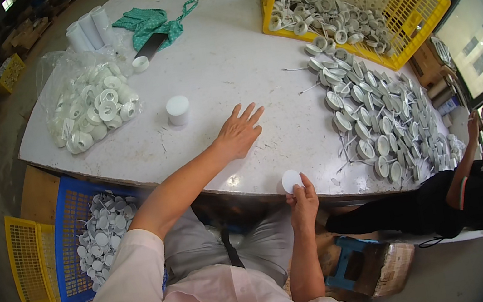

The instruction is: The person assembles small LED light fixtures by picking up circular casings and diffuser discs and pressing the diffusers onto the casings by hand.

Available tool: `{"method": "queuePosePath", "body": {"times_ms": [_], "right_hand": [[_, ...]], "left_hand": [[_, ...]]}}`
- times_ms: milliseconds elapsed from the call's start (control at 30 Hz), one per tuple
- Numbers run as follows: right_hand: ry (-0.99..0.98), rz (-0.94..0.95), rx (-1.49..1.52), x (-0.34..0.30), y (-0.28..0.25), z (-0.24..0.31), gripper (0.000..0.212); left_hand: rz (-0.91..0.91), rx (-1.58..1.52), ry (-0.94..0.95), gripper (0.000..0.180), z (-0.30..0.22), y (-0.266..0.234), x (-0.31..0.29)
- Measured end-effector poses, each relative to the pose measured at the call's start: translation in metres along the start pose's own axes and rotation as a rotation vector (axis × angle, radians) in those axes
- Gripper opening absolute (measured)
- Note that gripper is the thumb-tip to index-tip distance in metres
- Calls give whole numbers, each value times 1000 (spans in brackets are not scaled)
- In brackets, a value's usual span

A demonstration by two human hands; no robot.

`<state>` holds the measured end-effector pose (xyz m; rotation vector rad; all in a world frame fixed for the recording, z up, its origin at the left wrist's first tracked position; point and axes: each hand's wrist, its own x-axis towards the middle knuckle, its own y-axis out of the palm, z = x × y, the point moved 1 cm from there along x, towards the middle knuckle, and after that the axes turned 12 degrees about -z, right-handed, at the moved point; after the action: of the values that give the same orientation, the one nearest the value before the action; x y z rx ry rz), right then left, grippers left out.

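From where I stood, the person's right hand [304,205] had a white disc [291,179] pinched in its fingers, right by the near edge of the tabletop [221,59], while the left hand [241,134] was just spread out over the surface, holding nothing. A stubby white cylinder [178,110] stood off to its left, and a big messy heap of pale round parts [368,112] sprawled over on the right.

Free tabletop [297,123], left hand [242,132] to heap [385,125]

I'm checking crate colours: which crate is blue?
The blue crate at lower left, holding white round pieces; the other crates are yellow.
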<state>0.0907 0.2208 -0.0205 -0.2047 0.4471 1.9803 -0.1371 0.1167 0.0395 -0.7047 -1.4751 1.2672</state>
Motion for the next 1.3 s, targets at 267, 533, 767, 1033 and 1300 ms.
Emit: {"method": "queuePosePath", "body": {"times_ms": [267,533,767,1033,1300], "right_hand": [[-18,5,-41,3,-9,-3,42],[-15,8,-17,0,-7,-4,38],[-28,30,-28,5,-13,-12,7],[-54,118,-144,-6,-2,-14,7],[-84,176,-312,-15,-2,-6,18]], "left_hand": [[104,9,-73,9,5,17,11],[157,63,-151,20,33,22,5],[-252,-558,-243,39,-16,5,-24],[93,-1446,-742,27,-93,24,-71],[104,-1447,-829,18,-92,26,-76]]}}
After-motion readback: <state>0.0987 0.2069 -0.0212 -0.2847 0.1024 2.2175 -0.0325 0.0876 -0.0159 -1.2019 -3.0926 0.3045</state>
